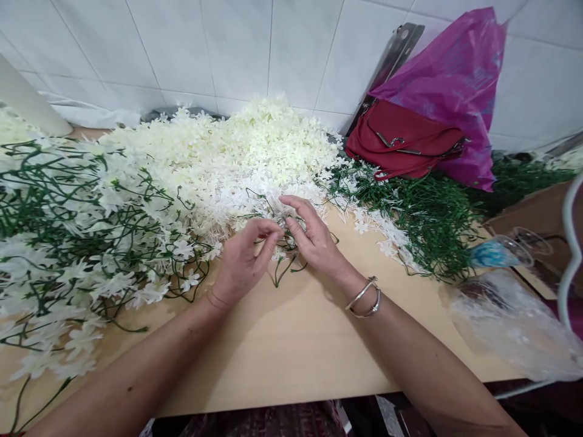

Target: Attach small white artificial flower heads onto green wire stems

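Observation:
My left hand (248, 258) is closed near the middle of the table, thumb and forefinger pinched together. Whatever lies in that pinch is too small to make out. Facing it, my right hand (314, 240) has its thumb and forefinger spread apart, the fingertips close to the left ones; its other fingers are mostly hidden. Under and between the hands are a few green plastic stems (283, 271), partly covered. Just beyond the fingers rises a big heap of white artificial flower heads (273, 145). To the left lies a pile of white flowers on green stems (109, 206).
Loose green stems (437, 224) are heaped on the right. Behind them sit a red handbag (405, 142) and a purple plastic bag (455, 79) against the tiled wall. A clear plastic bag (514, 321) and a blue-patterned cup (496, 252) are at the table's right edge.

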Motion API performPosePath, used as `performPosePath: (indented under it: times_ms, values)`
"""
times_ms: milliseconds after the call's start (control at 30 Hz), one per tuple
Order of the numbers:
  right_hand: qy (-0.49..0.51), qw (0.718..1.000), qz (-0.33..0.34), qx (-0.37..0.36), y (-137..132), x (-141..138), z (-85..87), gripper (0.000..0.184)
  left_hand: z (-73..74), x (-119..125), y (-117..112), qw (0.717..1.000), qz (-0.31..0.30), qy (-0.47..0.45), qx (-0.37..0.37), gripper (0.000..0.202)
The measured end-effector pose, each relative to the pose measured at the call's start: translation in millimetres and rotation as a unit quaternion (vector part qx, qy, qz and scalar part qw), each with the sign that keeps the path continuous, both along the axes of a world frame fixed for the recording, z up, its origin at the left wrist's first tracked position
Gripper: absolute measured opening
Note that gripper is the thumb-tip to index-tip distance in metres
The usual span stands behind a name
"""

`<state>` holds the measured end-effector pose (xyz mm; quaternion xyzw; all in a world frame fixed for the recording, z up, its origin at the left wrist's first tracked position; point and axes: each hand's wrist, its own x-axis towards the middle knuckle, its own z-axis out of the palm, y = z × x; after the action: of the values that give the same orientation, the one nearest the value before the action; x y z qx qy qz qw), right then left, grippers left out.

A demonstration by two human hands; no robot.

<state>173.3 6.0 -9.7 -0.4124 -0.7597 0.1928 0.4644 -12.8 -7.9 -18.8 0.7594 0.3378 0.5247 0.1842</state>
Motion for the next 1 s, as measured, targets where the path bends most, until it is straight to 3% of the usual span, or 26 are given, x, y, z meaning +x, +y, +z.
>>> performPosePath:
  times_ms: [67, 133, 333, 500, 600, 767, 900, 1000]
  values:
    - [-0.016, 0.999, -0.024, 0.037, 3.5, 8.5, 0.1, 0.029, 0.0, -3.4, 0.7, 0.998, 0.057, -0.018, 0.017, 0.009]
    - [-0.028, 0.998, -0.039, 0.046, 7.3, 18.0, 1.2, 0.023, -0.2, -6.6, 0.4, 0.997, 0.068, 0.010, 0.035, 0.010]
    - [-0.132, 0.990, -0.011, 0.047, 5.8, 29.5, 10.7, 0.006, 4.9, -11.1, -11.4, 0.970, 0.002, 0.221, 0.100, 0.014]
    - [-0.239, 0.971, 0.018, -0.001, 5.0, 29.2, 0.9, 0.028, 4.5, -14.3, -16.9, 0.924, -0.071, 0.360, 0.112, 0.035]
    - [-0.227, 0.972, -0.058, 0.000, 17.1, 41.9, -13.6, 0.015, 2.3, -17.8, -11.4, 0.915, -0.110, 0.383, 0.066, 0.021]
    - [-0.164, 0.969, -0.183, 0.020, 38.0, 70.2, -28.0, 0.014, 6.4, -26.3, -2.5, 0.924, -0.172, 0.340, 0.032, 0.011]
    - [-0.147, 0.966, -0.202, 0.059, 36.5, 70.6, -19.8, 0.014, 12.6, -33.7, 0.1, 0.942, -0.113, 0.313, 0.044, 0.020]
    - [-0.145, 0.966, -0.187, 0.107, 24.4, 56.4, -3.8, 0.010, 14.9, -38.4, 2.0, 0.933, -0.037, 0.353, 0.056, 0.031]
